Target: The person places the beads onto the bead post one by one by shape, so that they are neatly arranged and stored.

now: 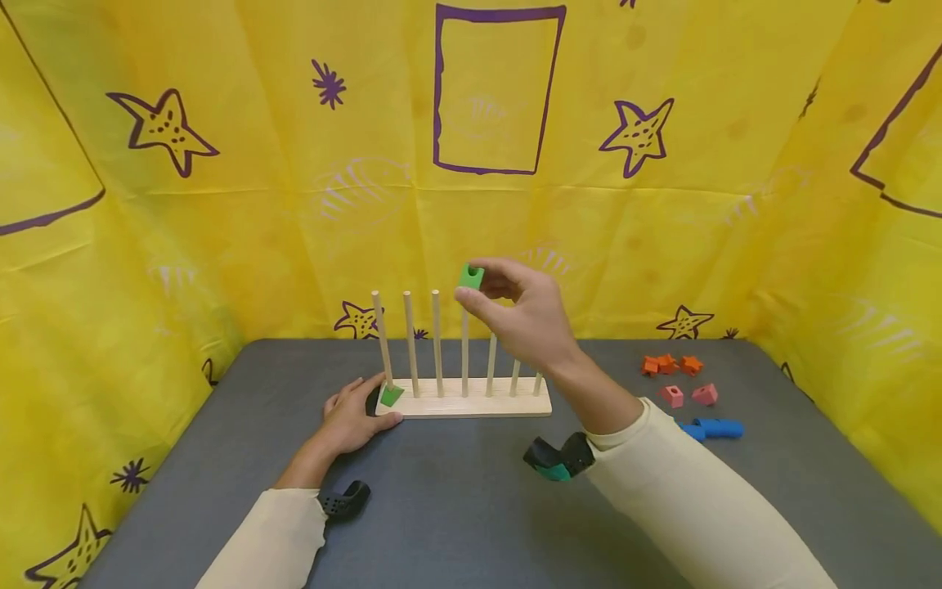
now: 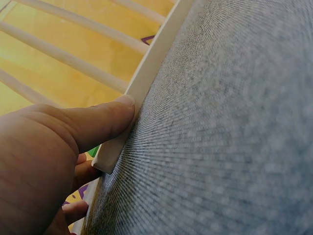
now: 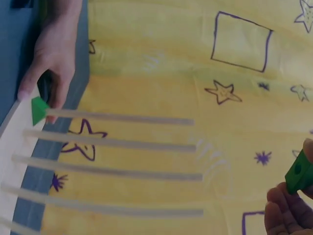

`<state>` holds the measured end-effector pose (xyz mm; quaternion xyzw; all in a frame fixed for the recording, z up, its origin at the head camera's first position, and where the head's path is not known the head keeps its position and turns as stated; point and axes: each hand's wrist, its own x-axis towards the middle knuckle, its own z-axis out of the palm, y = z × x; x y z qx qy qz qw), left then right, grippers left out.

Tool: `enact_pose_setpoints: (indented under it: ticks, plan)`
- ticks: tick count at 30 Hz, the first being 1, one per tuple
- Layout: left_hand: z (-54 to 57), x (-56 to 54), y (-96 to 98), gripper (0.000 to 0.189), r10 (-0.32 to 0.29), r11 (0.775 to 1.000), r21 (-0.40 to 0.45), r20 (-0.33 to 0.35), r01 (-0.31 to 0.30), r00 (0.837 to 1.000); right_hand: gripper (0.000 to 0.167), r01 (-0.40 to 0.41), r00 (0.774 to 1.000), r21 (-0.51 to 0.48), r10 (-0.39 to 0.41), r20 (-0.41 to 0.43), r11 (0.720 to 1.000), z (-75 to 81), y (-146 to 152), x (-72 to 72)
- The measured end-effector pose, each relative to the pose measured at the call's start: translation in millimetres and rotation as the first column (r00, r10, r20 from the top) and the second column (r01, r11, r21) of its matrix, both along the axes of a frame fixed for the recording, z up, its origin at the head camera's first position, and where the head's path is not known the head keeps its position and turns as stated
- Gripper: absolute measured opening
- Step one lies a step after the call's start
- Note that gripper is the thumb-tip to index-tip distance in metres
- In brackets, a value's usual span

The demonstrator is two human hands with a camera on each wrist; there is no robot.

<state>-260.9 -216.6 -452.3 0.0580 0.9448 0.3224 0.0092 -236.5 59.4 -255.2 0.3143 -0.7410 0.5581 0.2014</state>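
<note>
A wooden peg stand (image 1: 464, 406) with a row of upright pegs stands on the table. My left hand (image 1: 356, 421) grips its left end, thumb (image 2: 110, 117) on the front edge and fingers behind. A green block (image 1: 392, 396) sits at the foot of the leftmost peg. Above the pegs near the middle, my right hand (image 1: 526, 315) pinches another green block (image 1: 472, 276) between thumb and fingers. That held block has a hole in it, seen also in the right wrist view. My right hand hides the tops of the rightmost pegs in the head view.
On the right side of the grey table (image 1: 456, 507) lie several orange star-shaped blocks (image 1: 666, 363), two pink blocks (image 1: 704, 395) and blue pieces (image 1: 717, 429), partly behind the right sleeve. A yellow patterned cloth (image 1: 368, 237) hangs around the back and sides.
</note>
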Motion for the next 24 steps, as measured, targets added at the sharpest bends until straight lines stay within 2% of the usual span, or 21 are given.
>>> enact_pose_setpoints:
  ticks: [5, 13, 24]
  plan:
    - [-0.8, -1.0, -1.5, 0.082, -0.013, 1.000, -0.003, -0.015, 0.013, 1.000, 0.034, -0.005, 1.000, 0.029, 0.005, -0.005, 1.000, 5.6, -28.6, -9.7]
    - [-0.2, -1.0, -5.8, 0.082, -0.008, 1.000, -0.010, -0.015, 0.008, 1.000, 0.035, 0.011, 0.997, 0.089, -0.018, 0.076, 0.996, 12.0, -77.1, -23.5]
    - [0.7, -2.4, -3.1, 0.082, -0.015, 1.000, -0.015, -0.001, 0.015, 1.000, 0.034, 0.065, 0.985, 0.122, -0.083, 0.154, 0.990, -2.6, -111.1, -36.7]
